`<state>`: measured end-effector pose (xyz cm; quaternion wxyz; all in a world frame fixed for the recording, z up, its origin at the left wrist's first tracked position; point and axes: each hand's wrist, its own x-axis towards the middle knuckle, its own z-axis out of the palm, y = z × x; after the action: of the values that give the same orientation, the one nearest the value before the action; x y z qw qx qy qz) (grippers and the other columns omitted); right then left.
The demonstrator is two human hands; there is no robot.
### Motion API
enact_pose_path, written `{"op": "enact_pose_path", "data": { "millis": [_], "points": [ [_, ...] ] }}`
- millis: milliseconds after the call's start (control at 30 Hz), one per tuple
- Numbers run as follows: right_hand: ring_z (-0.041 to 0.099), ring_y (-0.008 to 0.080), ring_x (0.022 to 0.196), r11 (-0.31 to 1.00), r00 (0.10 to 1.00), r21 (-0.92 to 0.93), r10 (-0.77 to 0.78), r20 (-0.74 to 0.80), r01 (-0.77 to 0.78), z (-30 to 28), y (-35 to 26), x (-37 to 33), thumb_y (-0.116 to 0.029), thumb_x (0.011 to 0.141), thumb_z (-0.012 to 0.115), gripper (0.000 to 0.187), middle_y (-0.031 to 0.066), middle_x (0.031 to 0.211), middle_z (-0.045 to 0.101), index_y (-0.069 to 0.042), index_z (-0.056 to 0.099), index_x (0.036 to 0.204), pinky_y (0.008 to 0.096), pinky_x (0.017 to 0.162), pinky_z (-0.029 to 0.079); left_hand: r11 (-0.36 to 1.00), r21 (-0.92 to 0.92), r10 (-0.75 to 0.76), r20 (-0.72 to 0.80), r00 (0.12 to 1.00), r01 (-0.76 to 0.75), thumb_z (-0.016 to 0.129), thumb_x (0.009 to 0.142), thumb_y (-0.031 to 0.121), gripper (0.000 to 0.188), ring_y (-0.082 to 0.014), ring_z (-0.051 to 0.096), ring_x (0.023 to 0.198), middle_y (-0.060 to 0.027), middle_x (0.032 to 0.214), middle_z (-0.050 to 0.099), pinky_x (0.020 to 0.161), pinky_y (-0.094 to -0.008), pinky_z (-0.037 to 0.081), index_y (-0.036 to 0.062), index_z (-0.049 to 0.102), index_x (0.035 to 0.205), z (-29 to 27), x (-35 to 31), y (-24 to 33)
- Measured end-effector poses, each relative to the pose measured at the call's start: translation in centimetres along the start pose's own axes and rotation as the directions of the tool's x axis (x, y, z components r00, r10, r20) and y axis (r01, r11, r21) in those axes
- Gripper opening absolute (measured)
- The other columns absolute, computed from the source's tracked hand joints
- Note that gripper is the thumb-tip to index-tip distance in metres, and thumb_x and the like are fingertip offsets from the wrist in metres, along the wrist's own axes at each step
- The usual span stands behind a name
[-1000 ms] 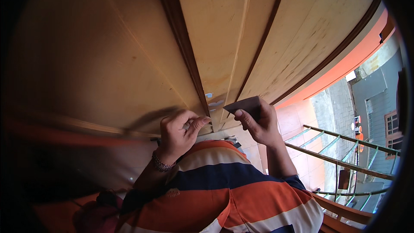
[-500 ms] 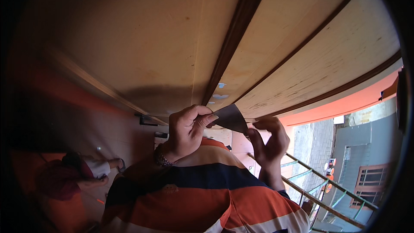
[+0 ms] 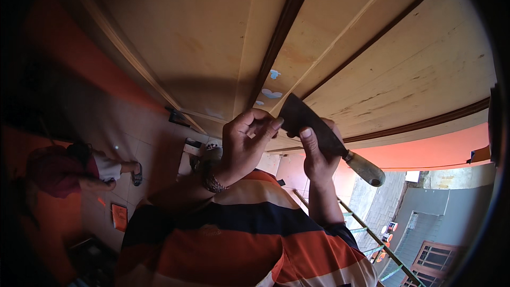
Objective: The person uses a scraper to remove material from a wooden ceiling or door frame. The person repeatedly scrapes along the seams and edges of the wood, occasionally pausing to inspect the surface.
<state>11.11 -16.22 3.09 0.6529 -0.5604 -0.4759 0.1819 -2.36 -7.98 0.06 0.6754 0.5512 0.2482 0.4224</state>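
Observation:
A putty knife [image 3: 313, 127] with a wide dark blade and a worn wooden handle is in front of my chest. My right hand [image 3: 322, 154] grips it by the blade, thumb lying across the flat face. Its handle sticks out past that hand toward the lower right. My left hand [image 3: 245, 141], with a braided bracelet at the wrist, is closed. Its thumb and curled fingertips pinch at the blade's left edge. Just beyond the hands are wooden panels [image 3: 366, 69] divided by dark strips, with pale blue-white filler patches [image 3: 272, 94] beside one strip.
At lower right stands a green and yellowish ladder [image 3: 385, 250], with several paint cans [image 3: 388, 236] behind it. Another person [image 3: 79, 170] is on the tiled floor at left. An orange-red flat object [image 3: 119, 217] lies near them. A grey wall with a barred window [image 3: 435, 260] shows at right.
The putty knife has turned, so its handle now shows at the right. My right hand has shifted from beside the blade edge to a grip on the blade. Both hands are slightly higher.

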Motion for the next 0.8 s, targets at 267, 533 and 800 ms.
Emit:
{"op": "enact_pose_path", "data": {
  "millis": [267, 533, 800],
  "points": [
    [0.065, 0.0150, 0.073, 0.920, 0.954, -0.284, -0.216, 0.210, 0.271, -2.1, -0.4, 6.1, -0.009, 0.084, 0.073, 0.019, 0.0087, 0.082, 0.069, -0.001, 0.065, 0.100, 0.0258, 0.064, 0.051, 0.690, 0.399, 0.501, 0.339, 0.796, -0.604, 0.066, 0.089, 0.023, 0.080, -0.0466, 0.012, 0.143, -0.0325, 0.153, 0.010, 0.113, -0.0510, 0.021, -0.0043, 0.020, 0.148, 2.1, 0.3, 1.1],
    [0.064, 0.0196, 0.068, 0.843, 0.879, -0.305, -0.342, 0.332, 0.444, -1.7, -0.5, 7.6, -0.002, 0.079, 0.072, 0.024, 0.0098, 0.080, 0.067, -0.002, 0.068, 0.103, 0.0289, 0.060, 0.049, 0.767, 0.346, 0.388, 0.419, 0.821, -0.540, 0.061, 0.092, 0.031, 0.089, -0.0482, -0.006, 0.143, -0.0340, 0.153, -0.010, 0.115, -0.0519, 0.013, -0.0026, 0.002, 0.150, 2.8, 1.3, 0.3],
    [0.063, 0.0191, 0.066, 0.855, 0.889, -0.315, -0.299, 0.348, 0.411, -1.9, -0.8, 8.0, -0.006, 0.082, 0.071, 0.022, 0.0099, 0.077, 0.067, -0.002, 0.069, 0.104, 0.0289, 0.059, 0.049, 0.755, 0.346, 0.424, 0.391, 0.817, -0.557, 0.063, 0.091, 0.031, 0.089, -0.0509, -0.002, 0.142, -0.0372, 0.151, -0.005, 0.114, -0.0534, 0.014, -0.0048, 0.007, 0.150, 3.0, 1.6, 0.8]
  ]
}}
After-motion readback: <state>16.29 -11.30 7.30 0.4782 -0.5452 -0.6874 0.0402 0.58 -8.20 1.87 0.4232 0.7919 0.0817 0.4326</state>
